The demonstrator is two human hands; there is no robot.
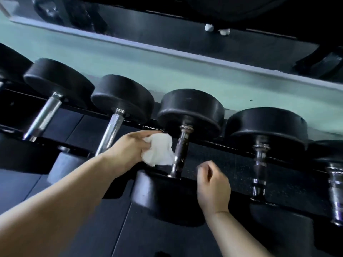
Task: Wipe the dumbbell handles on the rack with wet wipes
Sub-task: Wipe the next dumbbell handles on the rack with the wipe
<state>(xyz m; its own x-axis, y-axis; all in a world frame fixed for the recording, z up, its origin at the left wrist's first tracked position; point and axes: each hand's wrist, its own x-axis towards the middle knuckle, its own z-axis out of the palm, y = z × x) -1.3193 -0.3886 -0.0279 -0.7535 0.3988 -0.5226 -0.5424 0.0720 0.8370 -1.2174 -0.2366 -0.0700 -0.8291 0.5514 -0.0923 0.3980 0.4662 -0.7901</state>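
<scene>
Several black dumbbells lie in a row on a dark rack [232, 149]. My left hand [128, 151] holds a crumpled white wet wipe [159, 152] just left of the dark chrome handle [181, 151] of the middle dumbbell; the wipe's edge touches or nearly touches the handle. My right hand [211, 184] hovers to the right of that handle, near its lower end, fingers loosely curled and holding nothing. Two shiny handles [111, 132] [43, 116] lie to the left, and another dark handle [259, 164] lies to the right.
A pale green wall [167, 71] with a grey ledge runs behind the rack. Dark gym equipment and two small white objects [217, 29] sit above the ledge. Dark floor mats [83, 210] lie below the rack. A further chrome handle [336, 191] shows at the right edge.
</scene>
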